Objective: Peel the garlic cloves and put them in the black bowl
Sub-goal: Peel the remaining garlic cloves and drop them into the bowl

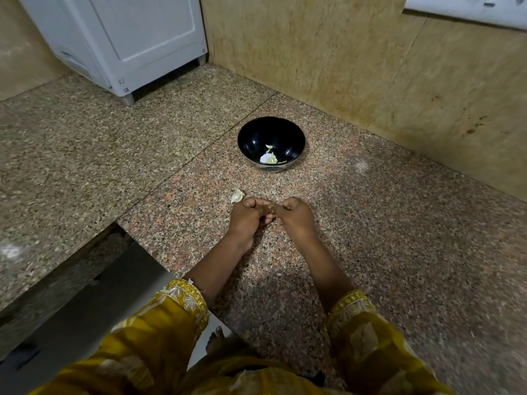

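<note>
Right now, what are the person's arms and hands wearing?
The left sleeve and right sleeve are mustard yellow with a pale leafy pattern. Each ends in an embroidered cuff edged with yellow beads. The left hand and right hand are bare: no gloves.

Black bowl (pixel 254 134) holds garlic pieces (pixel 269 158); unpeeled clove (pixel 236 195) nearby.

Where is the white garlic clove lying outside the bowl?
In the head view, the white garlic clove lies on the speckled granite counter, just beyond the left hand and nearer than the glossy black bowl.
</note>
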